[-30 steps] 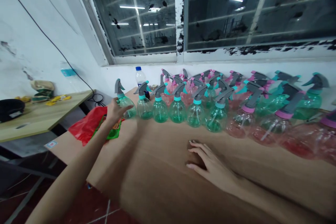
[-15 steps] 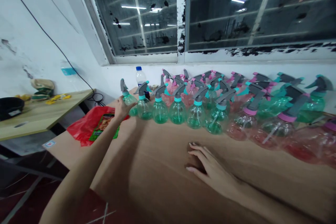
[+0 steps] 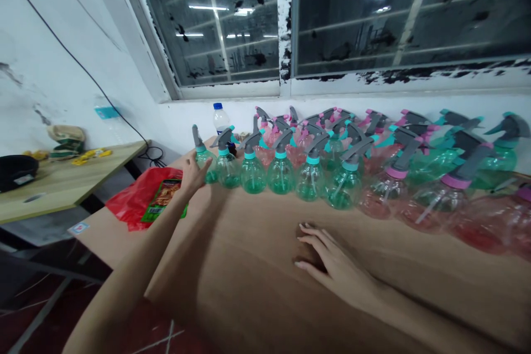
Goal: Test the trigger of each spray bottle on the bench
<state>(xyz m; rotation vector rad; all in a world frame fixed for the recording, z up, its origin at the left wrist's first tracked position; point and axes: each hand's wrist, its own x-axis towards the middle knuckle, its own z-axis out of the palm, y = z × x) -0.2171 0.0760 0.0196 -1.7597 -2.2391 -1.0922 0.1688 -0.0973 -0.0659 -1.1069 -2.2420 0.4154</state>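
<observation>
At the left end of the front row stands a green spray bottle [image 3: 201, 154] with a grey trigger head. My left hand [image 3: 194, 176] is right in front of it, thumb and fingers apart; whether they touch the bottle I cannot tell. Beside it, a second green spray bottle [image 3: 228, 168] stands upright, followed by more green ones along the row. My right hand [image 3: 332, 257] rests on the table [image 3: 249, 265], palm down with fingers loosely spread and nothing in them. Further right, pink spray bottles [image 3: 384, 193] with pink collars continue the line.
Behind the front row, more spray bottles [image 3: 302, 141] crowd against the wall under the window. A clear bottle with a blue cap [image 3: 219, 117] stands at the back. Left of my forearm lies a red plastic bag [image 3: 130, 196]. A second table [image 3: 74, 177] holds a black bowl [image 3: 17, 171].
My left hand has loosened around the end spray bottle and drawn slightly back toward me. The bottle stays at the row's end. My right hand has hardly moved.
</observation>
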